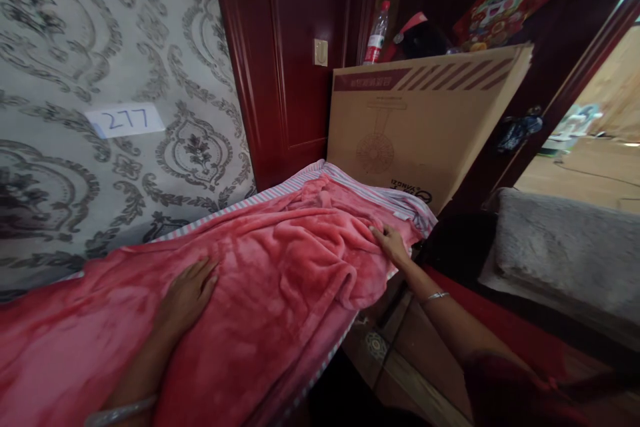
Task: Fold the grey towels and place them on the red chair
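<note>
A pink plush blanket (250,280) is spread over a long surface and bunches into folds toward its far right end. Under it, a striped sheet (367,192) shows along the far edge and at the right corner. My left hand (187,293) lies flat on the blanket's left part, fingers stretched out. At the bunched right part, my right hand (393,244) has its fingers closed on the blanket's cloth. Each wrist wears a silvery bracelet.
A big cardboard box (400,127) stands behind the far right end, with a plastic bottle (377,37) behind its top edge. Patterned wall (125,173) borders the left side. A grey fluffy cushion or cover (570,253) lies at right, near a doorway.
</note>
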Demonstrator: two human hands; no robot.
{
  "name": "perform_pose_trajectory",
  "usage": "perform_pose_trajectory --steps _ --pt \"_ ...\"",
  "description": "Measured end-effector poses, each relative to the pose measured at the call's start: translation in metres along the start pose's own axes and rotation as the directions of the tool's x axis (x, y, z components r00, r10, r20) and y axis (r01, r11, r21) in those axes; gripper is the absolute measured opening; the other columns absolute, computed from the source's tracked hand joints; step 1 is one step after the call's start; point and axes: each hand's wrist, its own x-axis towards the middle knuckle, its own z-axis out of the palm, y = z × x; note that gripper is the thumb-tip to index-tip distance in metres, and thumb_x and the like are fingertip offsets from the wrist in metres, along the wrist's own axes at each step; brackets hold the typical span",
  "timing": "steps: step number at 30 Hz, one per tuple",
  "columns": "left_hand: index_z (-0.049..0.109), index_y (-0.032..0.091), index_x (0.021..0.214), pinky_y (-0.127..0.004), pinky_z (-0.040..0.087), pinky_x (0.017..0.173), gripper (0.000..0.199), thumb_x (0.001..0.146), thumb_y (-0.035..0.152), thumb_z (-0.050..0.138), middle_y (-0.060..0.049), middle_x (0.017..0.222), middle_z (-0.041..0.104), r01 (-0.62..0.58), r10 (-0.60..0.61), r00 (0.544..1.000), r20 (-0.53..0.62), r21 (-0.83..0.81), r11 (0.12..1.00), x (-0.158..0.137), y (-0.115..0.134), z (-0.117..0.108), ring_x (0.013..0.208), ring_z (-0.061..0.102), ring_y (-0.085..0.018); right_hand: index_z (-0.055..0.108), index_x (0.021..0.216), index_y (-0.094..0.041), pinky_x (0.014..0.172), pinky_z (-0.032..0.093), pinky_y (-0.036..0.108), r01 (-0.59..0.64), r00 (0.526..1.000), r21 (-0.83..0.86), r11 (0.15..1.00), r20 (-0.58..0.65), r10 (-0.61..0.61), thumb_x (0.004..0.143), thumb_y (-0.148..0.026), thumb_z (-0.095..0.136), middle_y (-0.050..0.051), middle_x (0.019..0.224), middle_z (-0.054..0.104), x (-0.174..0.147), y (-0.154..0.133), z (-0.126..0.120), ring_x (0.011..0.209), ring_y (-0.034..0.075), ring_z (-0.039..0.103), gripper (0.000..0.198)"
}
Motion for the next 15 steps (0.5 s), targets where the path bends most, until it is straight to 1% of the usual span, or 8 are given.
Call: perform_pose_trajectory --steps 3,5,8,10,12,14,15 --pt "0.067 0.018 0.131 -0.044 0.043 0.118 0.057 0.094 0.046 0.033 -0.011 0.141 0.064 0.002 -0.002 1.0 0.013 0.002 1.0 0.0 0.002 -0.001 0.135 0.056 -0.027 0.073 0.079 -0.016 0.07 0.052 0.035 -0.071 0.986 -0.001 0.997 0.149 0.07 0.085 -0.062 0.052 0.008 0.073 0.071 0.022 -0.014 -0.011 0.075 0.025 0.065 0.051" --pt "0.066 0.015 0.132 -0.046 0.042 0.118 0.06 0.095 0.046 0.031 -0.013 0.142 0.063 0.007 -0.007 1.0 0.023 0.005 1.0 0.0 0.002 -0.001 0.136 0.055 -0.028 0.074 0.075 -0.018 0.073 0.052 0.037 -0.08 0.979 -0.006 0.997 0.189 0.08 0.081 -0.059 0.061 0.008 0.072 0.072 0.037 -0.026 -0.018 0.074 0.026 0.065 0.044" --pt "0.065 0.013 0.134 -0.047 0.042 0.118 0.062 0.095 0.045 0.029 -0.014 0.144 0.061 0.009 -0.009 0.999 0.039 0.013 1.0 0.0 0.004 -0.003 0.137 0.054 -0.028 0.073 0.073 -0.022 0.077 0.053 0.038 -0.059 0.978 0.04 0.997 0.2 0.05 0.079 -0.057 0.066 0.008 0.074 0.074 0.051 -0.043 -0.02 0.077 0.027 0.066 0.036" --pt "0.064 0.014 0.135 -0.046 0.042 0.118 0.061 0.095 0.045 0.03 -0.014 0.145 0.06 0.008 -0.008 0.999 0.045 0.012 1.0 -0.001 0.006 -0.004 0.137 0.055 -0.028 0.071 0.075 -0.02 0.074 0.054 0.039 -0.053 0.98 0.101 0.994 0.196 0.032 0.082 -0.06 0.062 0.009 0.074 0.073 0.055 -0.055 -0.019 0.078 0.029 0.067 0.041" --pt "0.064 0.015 0.135 -0.046 0.042 0.118 0.059 0.096 0.044 0.031 -0.013 0.144 0.061 0.009 -0.009 0.999 0.038 0.006 1.0 -0.002 0.007 -0.006 0.137 0.055 -0.027 0.07 0.082 -0.017 0.072 0.056 0.04 -0.037 0.984 0.189 0.981 0.18 0.002 0.087 -0.063 0.053 0.012 0.077 0.073 0.061 -0.071 -0.018 0.079 0.029 0.069 0.049" --pt "0.066 0.016 0.133 -0.045 0.042 0.119 0.057 0.095 0.043 0.033 -0.012 0.144 0.062 0.009 -0.009 1.0 0.022 -0.005 1.0 -0.002 0.008 -0.006 0.137 0.055 -0.027 0.069 0.092 -0.016 0.076 0.058 0.04 0.007 0.989 0.296 0.955 0.141 -0.051 0.091 -0.063 0.044 0.015 0.086 0.074 0.071 -0.091 -0.021 0.088 0.029 0.071 0.054" --pt "0.066 0.017 0.132 -0.045 0.042 0.118 0.056 0.095 0.043 0.034 -0.012 0.143 0.062 0.006 -0.006 1.0 0.015 -0.012 1.0 -0.003 0.008 -0.006 0.137 0.055 -0.027 0.068 0.095 -0.016 0.08 0.059 0.04 0.04 0.991 0.369 0.929 0.108 -0.085 0.093 -0.063 0.043 0.016 0.092 0.075 0.077 -0.102 -0.025 0.094 0.029 0.071 0.053"
